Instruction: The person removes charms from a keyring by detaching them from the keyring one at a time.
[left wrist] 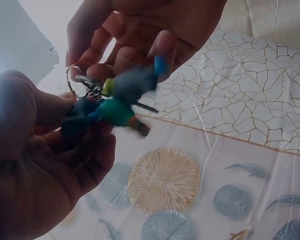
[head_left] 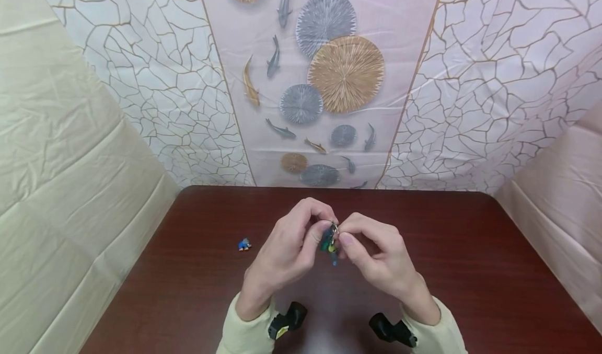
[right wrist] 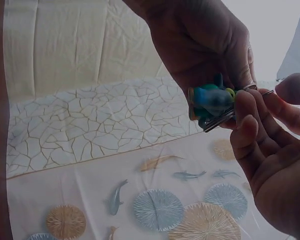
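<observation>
Both hands meet above the table around a keychain (head_left: 331,244) with small green, blue and yellow figures. My left hand (head_left: 292,240) pinches it near the top between thumb and forefinger. From the other side, my right hand (head_left: 382,255) pinches the metal split ring (left wrist: 69,86), which shows as a thin loop in the left wrist view. A green figure (left wrist: 115,112) and a blurred grey-blue one dangle from a short chain. Flat metal pieces (right wrist: 220,121) stick out beside the figures in the right wrist view.
A small blue figure (head_left: 244,244) lies on the dark red-brown table (head_left: 202,291), left of my left hand. Black wrist cameras (head_left: 288,320) sit at both cuffs. Patterned cloth (head_left: 329,134) hangs behind the table, with pale cloth (head_left: 70,186) at the sides.
</observation>
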`<move>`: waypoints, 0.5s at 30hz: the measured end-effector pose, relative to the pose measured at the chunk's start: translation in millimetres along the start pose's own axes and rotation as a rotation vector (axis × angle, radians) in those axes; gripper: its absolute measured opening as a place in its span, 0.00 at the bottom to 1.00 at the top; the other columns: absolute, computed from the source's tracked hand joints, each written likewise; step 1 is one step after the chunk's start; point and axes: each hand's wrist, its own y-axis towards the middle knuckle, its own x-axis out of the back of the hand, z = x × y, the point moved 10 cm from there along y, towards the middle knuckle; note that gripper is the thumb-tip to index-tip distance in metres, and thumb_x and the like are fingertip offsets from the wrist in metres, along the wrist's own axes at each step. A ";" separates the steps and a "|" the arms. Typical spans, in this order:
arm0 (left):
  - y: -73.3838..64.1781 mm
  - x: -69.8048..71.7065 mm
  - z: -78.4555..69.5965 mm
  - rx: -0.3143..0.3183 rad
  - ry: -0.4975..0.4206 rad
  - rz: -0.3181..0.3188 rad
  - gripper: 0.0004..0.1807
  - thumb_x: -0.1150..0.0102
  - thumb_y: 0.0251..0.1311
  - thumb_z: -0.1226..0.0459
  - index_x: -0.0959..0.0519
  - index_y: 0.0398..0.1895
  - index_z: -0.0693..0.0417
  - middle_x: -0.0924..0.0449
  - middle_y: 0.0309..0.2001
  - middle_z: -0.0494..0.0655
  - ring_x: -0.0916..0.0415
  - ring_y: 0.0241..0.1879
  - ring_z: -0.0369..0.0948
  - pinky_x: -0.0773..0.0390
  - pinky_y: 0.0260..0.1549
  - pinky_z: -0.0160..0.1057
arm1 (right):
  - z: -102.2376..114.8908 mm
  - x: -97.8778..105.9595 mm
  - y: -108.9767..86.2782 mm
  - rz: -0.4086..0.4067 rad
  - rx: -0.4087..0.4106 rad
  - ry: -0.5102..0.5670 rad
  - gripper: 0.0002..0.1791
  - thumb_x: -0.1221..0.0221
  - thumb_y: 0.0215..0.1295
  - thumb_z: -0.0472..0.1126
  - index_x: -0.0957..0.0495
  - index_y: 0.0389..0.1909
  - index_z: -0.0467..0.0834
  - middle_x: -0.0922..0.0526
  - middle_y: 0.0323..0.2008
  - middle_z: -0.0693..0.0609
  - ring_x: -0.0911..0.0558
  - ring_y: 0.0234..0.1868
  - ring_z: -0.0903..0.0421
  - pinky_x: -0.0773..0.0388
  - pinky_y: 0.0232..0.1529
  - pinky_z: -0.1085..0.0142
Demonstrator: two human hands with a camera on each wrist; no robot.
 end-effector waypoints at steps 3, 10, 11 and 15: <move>0.6 -1.1 -0.7 -0.005 0.002 0.000 0.01 0.50 0.71 0.67 0.29 0.41 0.56 0.21 0.39 0.43 0.25 0.34 0.33 0.24 0.36 0.27 | -2.5 2.3 -2.1 -0.016 -0.028 0.016 0.04 0.47 0.66 0.24 0.25 0.33 0.32 0.24 0.25 0.47 0.25 0.23 0.63 0.27 0.23 0.77; 1.4 -1.4 -4.2 -0.028 -0.014 -0.016 0.03 0.51 0.72 0.66 0.29 0.40 0.56 0.22 0.40 0.43 0.26 0.35 0.33 0.24 0.36 0.27 | -7.4 6.9 -5.6 -0.052 -0.090 0.010 0.04 0.48 0.65 0.22 0.25 0.37 0.31 0.24 0.25 0.47 0.25 0.21 0.63 0.28 0.20 0.77; 1.4 -1.4 -4.5 -0.030 -0.018 -0.019 0.03 0.51 0.72 0.65 0.29 0.40 0.55 0.22 0.40 0.43 0.25 0.36 0.33 0.24 0.37 0.27 | -8.0 7.1 -5.9 -0.057 -0.099 0.007 0.04 0.47 0.65 0.22 0.25 0.38 0.30 0.24 0.25 0.47 0.25 0.21 0.62 0.28 0.20 0.76; 2.1 -1.6 -6.5 -0.049 -0.019 -0.029 0.03 0.52 0.72 0.65 0.29 0.40 0.55 0.23 0.41 0.43 0.25 0.38 0.34 0.24 0.40 0.28 | -10.6 7.8 -6.9 -0.086 -0.134 -0.013 0.07 0.42 0.61 0.22 0.26 0.39 0.30 0.24 0.25 0.47 0.24 0.22 0.63 0.26 0.21 0.75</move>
